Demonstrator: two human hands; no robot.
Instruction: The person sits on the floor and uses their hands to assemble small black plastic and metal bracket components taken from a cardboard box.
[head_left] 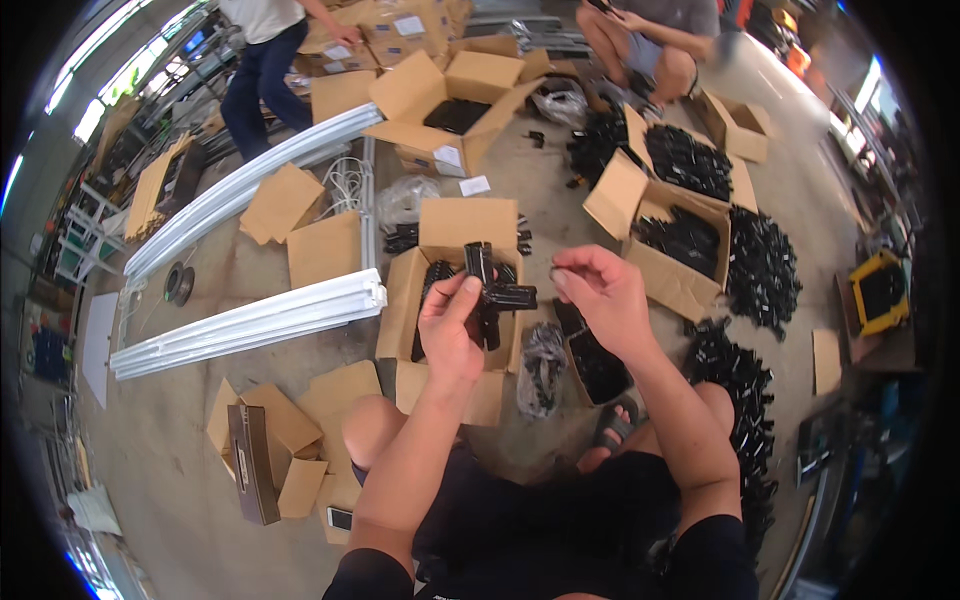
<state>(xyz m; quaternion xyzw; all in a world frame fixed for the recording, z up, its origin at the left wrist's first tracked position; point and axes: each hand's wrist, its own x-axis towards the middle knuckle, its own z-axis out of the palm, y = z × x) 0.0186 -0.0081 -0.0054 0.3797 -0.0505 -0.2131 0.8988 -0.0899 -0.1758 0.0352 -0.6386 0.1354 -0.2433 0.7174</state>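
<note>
Over a carton [468, 222], the left hand [450, 326] pinches a black fitting [492, 295], jutting rightward.

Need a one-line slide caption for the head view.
Left hand holding a black part above an open cardboard box, right hand raised nearby, more black parts heaped on the floor.

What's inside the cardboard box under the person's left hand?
Black pieces show inside the open cardboard box. The left hand and the black part it holds hide some of the inside. What lies deeper is covered.
</note>
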